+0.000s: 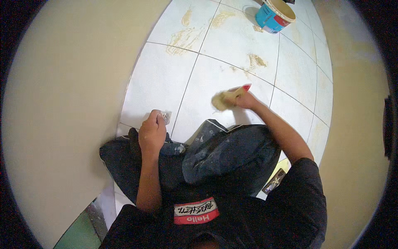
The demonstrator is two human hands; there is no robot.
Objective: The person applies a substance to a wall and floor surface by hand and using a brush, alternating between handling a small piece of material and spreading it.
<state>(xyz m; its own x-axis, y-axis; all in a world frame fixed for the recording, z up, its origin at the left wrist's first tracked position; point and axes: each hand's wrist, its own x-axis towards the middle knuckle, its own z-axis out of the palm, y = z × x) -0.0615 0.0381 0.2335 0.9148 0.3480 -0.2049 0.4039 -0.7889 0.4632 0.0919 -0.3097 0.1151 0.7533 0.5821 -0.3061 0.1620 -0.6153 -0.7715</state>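
"beige wad [222,101] (too blurred to identify): where is it sitting?"

"over the white tiles [215,70]; the right hand [245,100] is gripping it, the left hand [152,129] pinching a clear piece [166,118]."

"how far along?"

"partway, seemingly: nearer tiles are looking cleaner, tan smears [184,39] are marking farther ones."

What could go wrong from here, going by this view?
The tan smears on the white square floor tiles might make footing slippery if wet; wetness can't be told. The blurred tan item with a red end in the right hand is near the dark, pale-spotted trousers and could smear them. The small dark rectangular object near the black right sleeve might get knocked.
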